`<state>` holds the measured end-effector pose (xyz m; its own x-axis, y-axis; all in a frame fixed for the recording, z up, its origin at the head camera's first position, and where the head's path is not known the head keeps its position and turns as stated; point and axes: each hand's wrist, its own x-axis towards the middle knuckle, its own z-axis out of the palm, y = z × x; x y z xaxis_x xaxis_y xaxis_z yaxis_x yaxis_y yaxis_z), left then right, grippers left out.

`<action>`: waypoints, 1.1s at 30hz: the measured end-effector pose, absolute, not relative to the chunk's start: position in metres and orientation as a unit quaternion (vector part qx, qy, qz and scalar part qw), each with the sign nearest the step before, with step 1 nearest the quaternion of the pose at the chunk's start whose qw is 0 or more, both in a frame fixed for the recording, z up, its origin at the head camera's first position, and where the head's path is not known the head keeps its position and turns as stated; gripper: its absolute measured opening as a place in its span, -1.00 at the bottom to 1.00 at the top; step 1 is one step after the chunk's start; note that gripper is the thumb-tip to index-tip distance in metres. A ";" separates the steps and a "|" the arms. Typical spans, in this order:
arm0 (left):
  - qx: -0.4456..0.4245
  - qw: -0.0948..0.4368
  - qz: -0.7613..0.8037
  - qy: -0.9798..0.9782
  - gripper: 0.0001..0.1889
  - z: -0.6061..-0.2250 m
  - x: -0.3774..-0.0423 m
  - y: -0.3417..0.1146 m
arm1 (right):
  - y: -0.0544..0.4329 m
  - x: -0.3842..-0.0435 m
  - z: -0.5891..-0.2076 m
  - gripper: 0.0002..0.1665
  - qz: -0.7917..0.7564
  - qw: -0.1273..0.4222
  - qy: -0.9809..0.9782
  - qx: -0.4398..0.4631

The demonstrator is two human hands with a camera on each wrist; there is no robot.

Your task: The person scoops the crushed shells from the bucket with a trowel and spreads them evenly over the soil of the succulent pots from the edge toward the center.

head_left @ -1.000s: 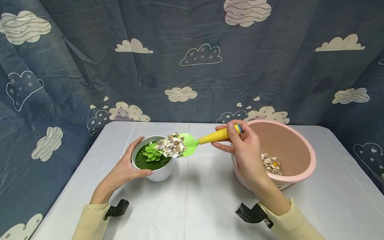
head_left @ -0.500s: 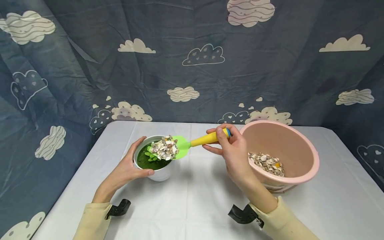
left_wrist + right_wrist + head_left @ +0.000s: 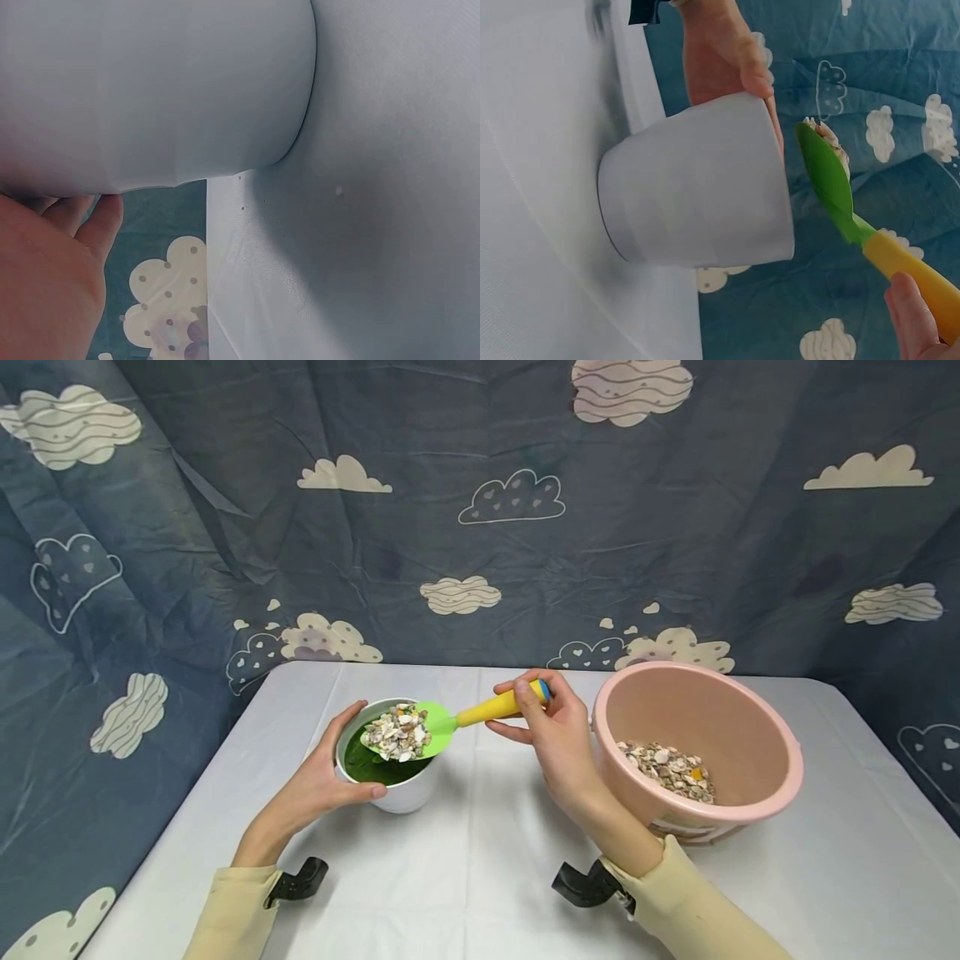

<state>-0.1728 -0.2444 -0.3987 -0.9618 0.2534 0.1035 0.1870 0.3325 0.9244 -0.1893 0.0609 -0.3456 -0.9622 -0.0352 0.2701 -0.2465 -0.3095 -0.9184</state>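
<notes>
My left hand [image 3: 311, 789] holds a white flower pot [image 3: 408, 797], with the thumb on its near side and fingers round the left rim. A green surface [image 3: 366, 768] shows inside it; the succulent there is almost wholly hidden. My right hand [image 3: 558, 743] grips the yellow handle of a small green garden trowel [image 3: 442, 731]. Crushed shells [image 3: 397, 732] are heaped on its blade, over the pot's mouth. In the right wrist view the trowel blade [image 3: 826, 172] is apart from the pot [image 3: 705, 187]. The left wrist view shows the pot's side [image 3: 165, 90] standing on the cloth.
A pink tub [image 3: 787, 785] stands on the right of the table, with more crushed shells [image 3: 667, 770] and an orange piece at its bottom. White cloth [image 3: 480, 877] covers the table. A dark curtain [image 3: 420, 552] with cloud prints hangs behind.
My right hand has moved left and slightly down with the loaded trowel, from the pot's right rim to over its middle, covering the succulent. The left hand keeps its hold on the pot.
</notes>
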 end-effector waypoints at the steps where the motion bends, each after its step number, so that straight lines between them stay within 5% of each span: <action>1: 0.136 0.029 0.562 0.816 0.18 -0.399 -0.173 -0.244 | 0.060 -0.190 -0.347 -0.72 0.801 0.066 -0.583 0.122; 33: 0.162 0.027 0.554 0.816 0.23 -0.396 -0.175 -0.248 | 0.049 -0.204 -0.351 -0.78 0.759 0.070 -0.616 0.200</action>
<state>-0.1746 -0.2477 -0.3962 -0.9461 0.2940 0.1361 0.2350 0.3337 0.9129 -0.2044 0.0490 -0.3508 -0.9103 -0.1409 0.3893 -0.3519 -0.2317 -0.9069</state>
